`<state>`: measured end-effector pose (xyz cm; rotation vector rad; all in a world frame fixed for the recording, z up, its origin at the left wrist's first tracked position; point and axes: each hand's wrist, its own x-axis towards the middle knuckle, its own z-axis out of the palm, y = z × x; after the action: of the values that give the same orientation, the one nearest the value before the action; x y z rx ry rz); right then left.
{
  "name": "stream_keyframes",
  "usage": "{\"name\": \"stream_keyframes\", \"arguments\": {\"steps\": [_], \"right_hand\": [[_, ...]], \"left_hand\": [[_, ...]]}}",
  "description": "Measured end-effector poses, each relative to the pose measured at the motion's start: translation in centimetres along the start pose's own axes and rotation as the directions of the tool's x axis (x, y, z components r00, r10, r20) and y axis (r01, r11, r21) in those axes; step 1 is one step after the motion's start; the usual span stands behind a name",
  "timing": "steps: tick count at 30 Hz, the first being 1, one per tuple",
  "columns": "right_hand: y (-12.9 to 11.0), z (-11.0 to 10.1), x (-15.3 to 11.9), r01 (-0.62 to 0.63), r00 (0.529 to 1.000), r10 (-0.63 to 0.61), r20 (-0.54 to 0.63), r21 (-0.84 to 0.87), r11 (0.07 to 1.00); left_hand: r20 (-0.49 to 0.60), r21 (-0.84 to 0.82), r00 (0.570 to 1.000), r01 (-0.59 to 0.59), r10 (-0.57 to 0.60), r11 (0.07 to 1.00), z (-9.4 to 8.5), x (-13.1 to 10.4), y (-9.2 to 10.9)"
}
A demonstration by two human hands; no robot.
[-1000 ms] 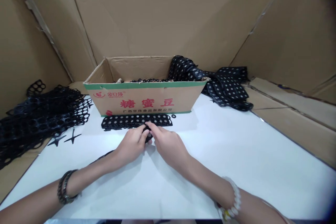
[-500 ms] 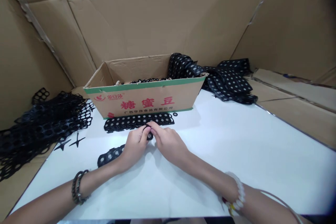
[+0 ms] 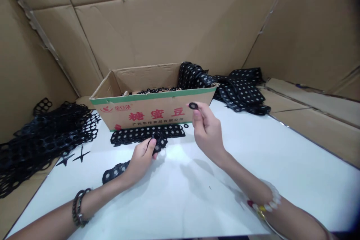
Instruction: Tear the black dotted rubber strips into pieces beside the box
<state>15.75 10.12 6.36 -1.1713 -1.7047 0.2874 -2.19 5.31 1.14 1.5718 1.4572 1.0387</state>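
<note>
My left hand (image 3: 143, 157) grips one end of a black perforated rubber strip (image 3: 159, 144) between thumb and fingers, just above the white table. The strip's other end (image 3: 112, 172) shows to the left, past my wrist. Raised in front of the carton, my right hand (image 3: 206, 127) pinches a small black ring (image 3: 193, 105) with a pale centre between thumb and fingertips. Behind my left hand lies a longer black dotted strip (image 3: 140, 134) along the foot of the carton. A loose ring (image 3: 186, 126) rests by its right end.
An open carton (image 3: 154, 110) with red characters holds many black rings (image 3: 157, 90). Dotted black sheets (image 3: 242, 92) hang over its right corner and pile up beside it. Punched-out black mesh (image 3: 50, 131) heaps at the left, near star-shaped scraps (image 3: 81, 153). Cardboard walls (image 3: 180, 26) surround the table.
My hands were together at the strip. My right hand has come away up and to the right with a ring, while my left hand keeps hold of the strip.
</note>
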Motion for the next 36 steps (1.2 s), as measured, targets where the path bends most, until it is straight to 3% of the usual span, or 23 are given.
{"name": "stream_keyframes", "arguments": {"steps": [2,4,6,7,9,12,15,17,19,21,27,33,36], "right_hand": [[-1.4,-0.4,2.4,0.107,0.991,-0.114,-0.076,-0.094,0.99],[-2.6,-0.6,5.6,0.153,0.987,-0.16,-0.009,-0.246,0.957],[-3.5,-0.9,8.6,0.187,0.975,-0.112,0.194,-0.429,0.884],[-3.7,-1.1,9.7,0.179,0.972,-0.071,0.226,-0.508,0.843],[-3.8,-1.8,10.3,0.128,0.985,-0.027,0.17,-0.621,0.773],[-2.5,-2.5,7.8,0.109,0.994,-0.064,0.092,-0.656,0.747],[0.6,-2.2,3.6,0.223,0.956,-0.038,0.291,-0.634,0.741],[2.9,-1.3,1.4,0.256,0.888,0.092,0.451,-0.651,0.715],[4.7,-0.2,0.2,0.243,0.843,0.206,0.496,-0.694,0.678],[5.7,0.8,-0.1,0.23,0.831,0.249,0.498,-0.714,0.661],[6.5,1.5,0.9,0.274,0.825,0.227,0.518,-0.717,0.641],[6.1,1.2,0.3,0.343,0.836,0.161,0.524,-0.729,0.592],[3.8,-0.1,0.9,0.357,0.888,0.029,0.458,-0.729,0.584]], "left_hand": [[0.027,-0.005,1.0,-0.002,0.002,1.0,0.1,0.0,0.0],[0.058,0.009,0.998,-0.002,0.001,1.0,0.0,0.0,0.2],[0.081,0.023,0.997,0.007,-0.009,1.0,-0.2,-0.1,0.4],[0.089,0.02,0.996,0.016,-0.018,1.0,-0.3,-0.1,0.4],[0.109,-0.009,0.994,0.031,-0.03,0.999,-0.5,0.1,0.5],[0.125,-0.127,0.991,0.058,-0.042,0.99,-1.0,0.5,0.6],[0.192,-0.267,0.98,0.097,-0.045,0.959,-1.9,0.5,1.6],[0.346,-0.348,0.938,0.157,-0.029,0.924,-2.6,0.1,2.7],[0.468,-0.447,0.882,0.286,-0.051,0.848,-3.1,-0.3,3.8],[0.52,-0.503,0.848,0.399,-0.1,0.766,-3.3,-0.6,4.4],[0.579,-0.321,0.749,0.573,-0.322,0.754,-2.3,0.2,2.3],[0.68,-0.356,0.685,0.621,-0.261,0.699,-2.6,0.4,1.2],[0.72,-0.327,0.643,0.646,-0.26,0.69,-2.7,0.3,0.9]]}}
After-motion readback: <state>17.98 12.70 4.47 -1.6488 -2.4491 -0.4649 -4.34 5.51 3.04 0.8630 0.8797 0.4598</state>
